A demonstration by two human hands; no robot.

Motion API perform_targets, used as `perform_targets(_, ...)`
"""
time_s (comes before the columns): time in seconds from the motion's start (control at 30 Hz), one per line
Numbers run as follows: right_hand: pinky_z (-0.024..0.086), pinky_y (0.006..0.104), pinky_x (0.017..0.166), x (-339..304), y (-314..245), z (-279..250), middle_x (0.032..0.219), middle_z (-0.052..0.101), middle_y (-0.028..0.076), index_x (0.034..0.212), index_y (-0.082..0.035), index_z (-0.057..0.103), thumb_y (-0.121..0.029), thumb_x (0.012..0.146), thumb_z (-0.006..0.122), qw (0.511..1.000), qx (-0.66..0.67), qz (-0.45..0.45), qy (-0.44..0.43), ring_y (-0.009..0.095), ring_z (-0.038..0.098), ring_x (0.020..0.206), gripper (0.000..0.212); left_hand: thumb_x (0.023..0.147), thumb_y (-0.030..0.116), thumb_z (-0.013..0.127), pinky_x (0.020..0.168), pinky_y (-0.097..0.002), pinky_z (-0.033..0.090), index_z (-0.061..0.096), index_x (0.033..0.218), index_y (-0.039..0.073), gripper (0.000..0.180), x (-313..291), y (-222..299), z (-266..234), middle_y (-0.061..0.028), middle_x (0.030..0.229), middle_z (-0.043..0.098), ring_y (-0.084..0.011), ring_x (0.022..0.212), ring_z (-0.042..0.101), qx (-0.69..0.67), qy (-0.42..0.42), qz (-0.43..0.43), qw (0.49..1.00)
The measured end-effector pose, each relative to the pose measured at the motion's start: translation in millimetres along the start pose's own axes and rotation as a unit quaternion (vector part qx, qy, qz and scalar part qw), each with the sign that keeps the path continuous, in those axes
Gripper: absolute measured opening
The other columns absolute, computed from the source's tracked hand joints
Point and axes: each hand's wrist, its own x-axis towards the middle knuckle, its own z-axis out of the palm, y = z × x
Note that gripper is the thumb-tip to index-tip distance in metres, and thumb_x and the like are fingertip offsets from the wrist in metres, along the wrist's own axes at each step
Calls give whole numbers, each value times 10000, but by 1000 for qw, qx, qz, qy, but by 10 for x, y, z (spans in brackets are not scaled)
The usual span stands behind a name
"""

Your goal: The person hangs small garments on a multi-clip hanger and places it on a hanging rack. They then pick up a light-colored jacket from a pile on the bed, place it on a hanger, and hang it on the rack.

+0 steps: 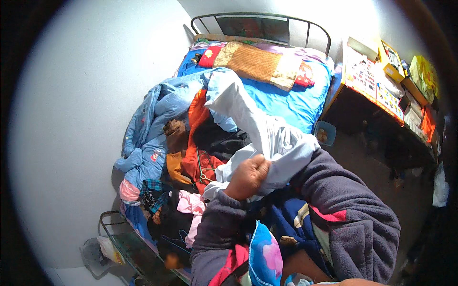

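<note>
The left hand [248, 177] is closed in a fist around a fold of a pale blue-white cotton garment [265, 131], which rises from the grip toward the far side over the metal-framed bed [267, 21]. The right hand is hidden inside that cloth, so its state cannot be told. Left of it lies a heap of mixed clothes [181, 157].

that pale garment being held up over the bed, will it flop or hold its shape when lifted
Likely floppy: the pale garment bends and creases where the left hand bunches it. Probably light for its size, since one grip seems to hold it above the clothes pile. The right hand is hidden, apparently inside the sleeve.
</note>
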Motion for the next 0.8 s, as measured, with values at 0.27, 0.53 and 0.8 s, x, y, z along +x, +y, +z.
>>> perform_targets(0.27,527,376,796,-556,277,122,1001,687,172,992,-30,664,-110,884,568,951,-205,46,-229,290,660,911,165,823,73,637,801,-379,527,702,947,23,149,-234,-1150,-1263,-179,965,700,-304,907,683,207,192,-163,945)
perform_targets(0.53,544,383,762,-792,-83,-2014,986,699,182,975,-19,670,-103,871,574,855,-406,171,-273,301,680,875,164,910,250,605,840,-330,487,665,1115,22,313,-904,-1345,-2314,-70,1022,660,-186,904,621,-165,457,-170,857)
perform_targets(0.8,459,452,993,-364,-863,-2413,1236,626,161,1271,-96,588,-187,869,520,555,-827,30,86,335,592,1163,417,932,254,619,789,-253,480,665,1093,28,282,-255,-48,-1477,-36,958,665,-121,841,607,-194,329,-77,921)
